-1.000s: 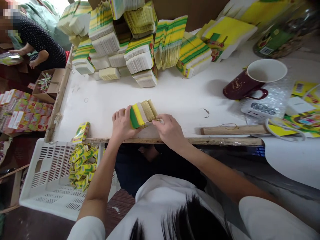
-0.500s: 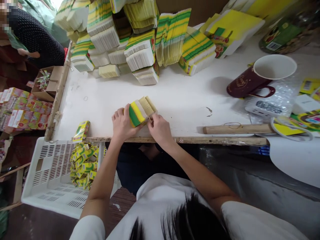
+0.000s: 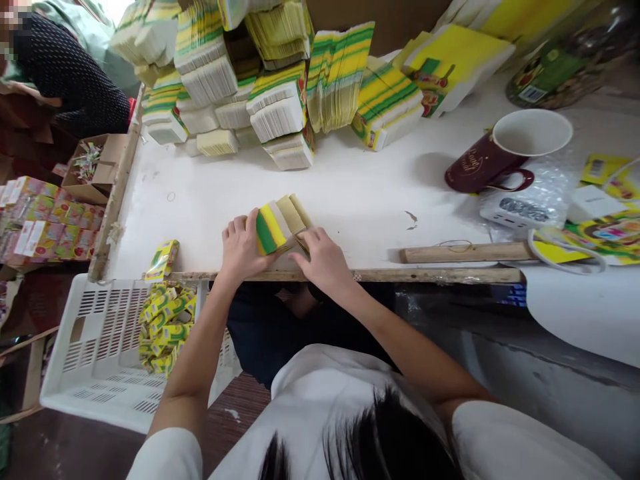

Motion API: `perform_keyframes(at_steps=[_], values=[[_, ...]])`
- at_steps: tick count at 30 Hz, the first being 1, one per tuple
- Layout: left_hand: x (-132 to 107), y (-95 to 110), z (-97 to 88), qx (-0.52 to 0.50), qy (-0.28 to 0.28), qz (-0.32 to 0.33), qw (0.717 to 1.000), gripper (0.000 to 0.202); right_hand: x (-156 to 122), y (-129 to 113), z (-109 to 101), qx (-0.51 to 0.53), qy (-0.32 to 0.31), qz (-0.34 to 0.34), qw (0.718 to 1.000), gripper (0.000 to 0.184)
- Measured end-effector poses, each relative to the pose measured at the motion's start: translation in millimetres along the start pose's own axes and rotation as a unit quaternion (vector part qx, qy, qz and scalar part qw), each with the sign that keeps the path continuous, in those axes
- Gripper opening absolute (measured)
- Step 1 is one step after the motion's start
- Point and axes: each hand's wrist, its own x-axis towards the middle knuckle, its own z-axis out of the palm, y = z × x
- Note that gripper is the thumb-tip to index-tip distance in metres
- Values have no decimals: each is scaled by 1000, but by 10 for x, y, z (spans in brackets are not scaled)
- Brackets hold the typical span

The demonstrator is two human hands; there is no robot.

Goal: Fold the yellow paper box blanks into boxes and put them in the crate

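Note:
A small stack of flat yellow-and-green carton blanks stands on edge on the white table, near its front edge. My left hand is wrapped round the stack's left end. My right hand pinches at the stack's right, lower corner, fingers closed on the outermost blanks. Both forearms reach up from the bottom of the view.
Tall piles of the same blanks line the table's back. A maroon mug and a plastic-wrapped item sit right. A wooden stick lies by the front edge. A white crate with folded small boxes stands lower left. Another person works far left.
My right hand drew in from the stack's right side to its lower right corner. My left hand kept its hold. The view shifted slightly.

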Motion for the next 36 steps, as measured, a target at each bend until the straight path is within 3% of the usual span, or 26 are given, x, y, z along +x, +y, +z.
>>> perform_keyframes(at_steps=[2, 8, 12, 15, 17, 19, 21, 26, 31, 36], values=[[-13, -10, 5, -1, -4, 6, 1000, 104, 41, 52, -28, 12, 8, -9, 1000, 13], [1, 8, 16, -11, -7, -15, 1000, 87, 74, 109, -104, 29, -12, -38, 999, 12], [19, 35, 7, -7, -10, -27, 1000, 82, -57, 180, -315, 33, -108, -82, 990, 15], [23, 46, 7, -4, -9, -33, 999, 83, -86, 229, -456, 75, -171, -102, 977, 2], [21, 49, 12, -2, -6, -33, 999, 83, -32, 257, -480, 127, -133, -100, 978, 17], [18, 51, 19, -1, -2, -32, 999, 83, 54, 285, -438, 122, -52, -91, 987, 26], [14, 53, 24, 3, 0, -36, 999, 82, 124, 313, -355, 57, 1, -95, 994, 26], [14, 62, 25, 14, -4, -45, 999, 82, 67, 376, -221, -70, 43, -139, 987, 31], [16, 65, 26, 10, -5, -50, 999, 82, 20, 337, -292, -105, 22, -159, 981, 32], [15, 72, 22, 13, -4, -50, 999, 82, 253, 197, -337, -133, -31, -141, 981, 16]])
